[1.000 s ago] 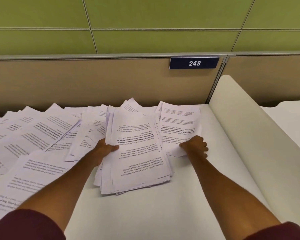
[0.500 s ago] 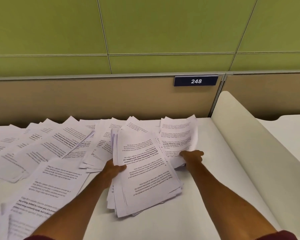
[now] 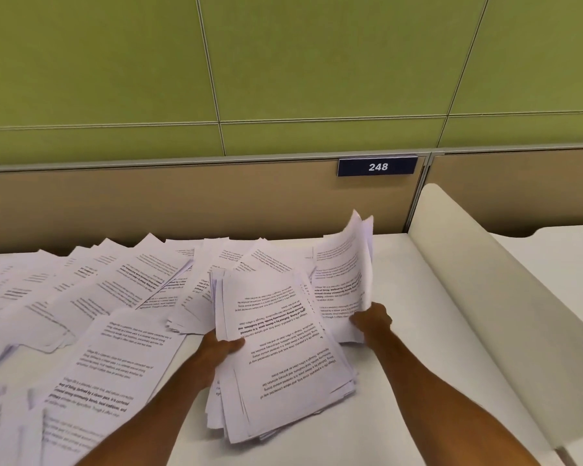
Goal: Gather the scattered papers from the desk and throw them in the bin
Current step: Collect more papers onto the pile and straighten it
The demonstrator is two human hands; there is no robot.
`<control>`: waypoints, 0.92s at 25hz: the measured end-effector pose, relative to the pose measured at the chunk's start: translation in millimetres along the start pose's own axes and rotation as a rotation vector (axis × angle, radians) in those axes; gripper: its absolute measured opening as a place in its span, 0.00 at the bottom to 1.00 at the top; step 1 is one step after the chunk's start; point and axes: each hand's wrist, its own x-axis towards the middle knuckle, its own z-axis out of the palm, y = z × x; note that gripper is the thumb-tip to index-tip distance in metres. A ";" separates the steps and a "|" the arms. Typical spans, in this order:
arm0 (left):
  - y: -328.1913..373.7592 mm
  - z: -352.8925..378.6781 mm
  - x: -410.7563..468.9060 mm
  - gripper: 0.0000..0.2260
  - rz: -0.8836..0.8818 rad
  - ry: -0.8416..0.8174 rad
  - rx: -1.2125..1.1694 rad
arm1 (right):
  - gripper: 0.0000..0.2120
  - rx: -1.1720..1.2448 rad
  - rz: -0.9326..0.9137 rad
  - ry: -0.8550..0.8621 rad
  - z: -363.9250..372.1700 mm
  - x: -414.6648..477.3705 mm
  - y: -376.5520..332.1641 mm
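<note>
Since a second ago, right hand [image 3: 371, 320] had lifted its sheets [image 3: 344, 280] off the counter [image 3: 401, 331]; both grips were closed, left hand [image 3: 221, 348] pinching the stack [image 3: 283, 358]. Best to lay the sheets squarely on top.

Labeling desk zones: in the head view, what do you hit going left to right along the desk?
scattered papers → left hand → gathered stack → lifted sheets → right hand → bare desk → rounded cream divider
</note>
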 end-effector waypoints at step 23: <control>-5.2 15.5 -21.3 0.20 -0.009 -0.089 0.006 | 0.31 0.078 -0.150 -0.293 -81.6 -17.2 72.8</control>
